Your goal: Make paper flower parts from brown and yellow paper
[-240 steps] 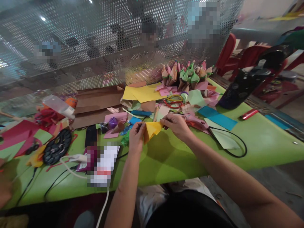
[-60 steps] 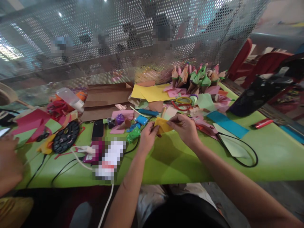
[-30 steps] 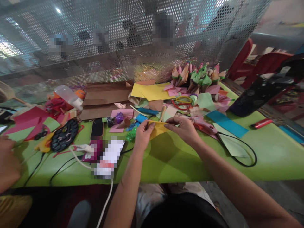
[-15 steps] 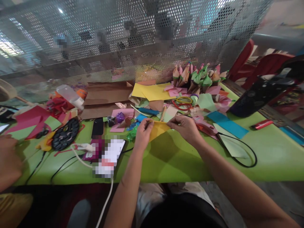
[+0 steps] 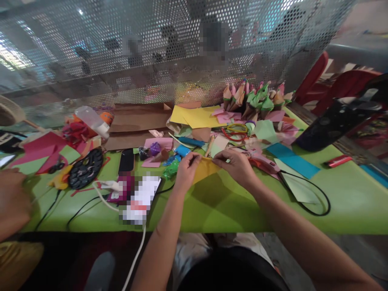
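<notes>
A sheet of yellow paper point(image 5: 203, 171) is held up over the green table point(image 5: 224, 214), its far edge pinched between both hands. My left hand point(image 5: 188, 169) grips that edge on the left with thumb and fingers together. On the other side my right hand point(image 5: 235, 163) pinches the same edge, and the fingertips of the two hands are a short way apart. The rest of the sheet hangs toward me. Green crinkled wrap point(image 5: 171, 169) lies just left of my left hand, and a pink glue gun point(image 5: 265, 165) lies beyond my right wrist.
Paper cones point(image 5: 257, 97) stand at the back right, near a dark bottle point(image 5: 325, 127). A phone point(image 5: 142, 198) with a white cable lies left, by a purple power strip point(image 5: 123, 190). Another person's hand point(image 5: 13, 202) is at the far left. Perforated metal point(image 5: 136, 81) rises behind.
My fingertips have come closer together along the paper's far edge; the left hand has shifted slightly right. The whole view has moved a little.
</notes>
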`<move>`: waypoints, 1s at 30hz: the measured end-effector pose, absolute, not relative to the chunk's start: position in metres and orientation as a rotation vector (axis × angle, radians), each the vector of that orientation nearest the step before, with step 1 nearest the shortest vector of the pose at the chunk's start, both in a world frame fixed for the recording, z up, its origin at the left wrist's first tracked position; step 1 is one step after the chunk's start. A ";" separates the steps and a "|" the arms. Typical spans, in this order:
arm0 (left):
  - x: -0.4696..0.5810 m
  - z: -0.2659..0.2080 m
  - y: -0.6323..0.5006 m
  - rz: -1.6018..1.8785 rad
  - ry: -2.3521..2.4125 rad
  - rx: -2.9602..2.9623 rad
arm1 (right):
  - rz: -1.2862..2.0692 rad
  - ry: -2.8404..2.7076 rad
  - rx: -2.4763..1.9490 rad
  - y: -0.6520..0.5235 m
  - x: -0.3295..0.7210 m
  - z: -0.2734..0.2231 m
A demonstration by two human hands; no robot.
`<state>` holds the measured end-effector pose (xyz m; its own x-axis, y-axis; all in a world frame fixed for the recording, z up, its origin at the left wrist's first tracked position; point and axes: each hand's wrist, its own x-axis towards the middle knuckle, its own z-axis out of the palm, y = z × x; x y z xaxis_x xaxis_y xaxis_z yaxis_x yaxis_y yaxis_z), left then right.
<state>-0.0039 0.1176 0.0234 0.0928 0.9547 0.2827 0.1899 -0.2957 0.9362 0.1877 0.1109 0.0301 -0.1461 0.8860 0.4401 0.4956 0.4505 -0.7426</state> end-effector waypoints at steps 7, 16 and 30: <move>-0.001 0.023 0.115 1.176 1.112 1.543 | 0.548 -1.787 -1.212 0.107 0.185 0.033; -0.003 0.020 0.113 1.025 1.123 1.677 | 0.491 -1.761 -1.196 0.110 0.188 0.034; -0.004 0.023 0.113 0.978 1.127 1.708 | 0.778 -1.525 -1.204 0.112 0.187 0.030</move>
<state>-0.0041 0.1135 0.0233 0.2893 0.9451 0.1520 0.2840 -0.2364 0.9292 0.1872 0.1118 0.0303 -0.0027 0.9505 0.3108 0.3061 0.2967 -0.9046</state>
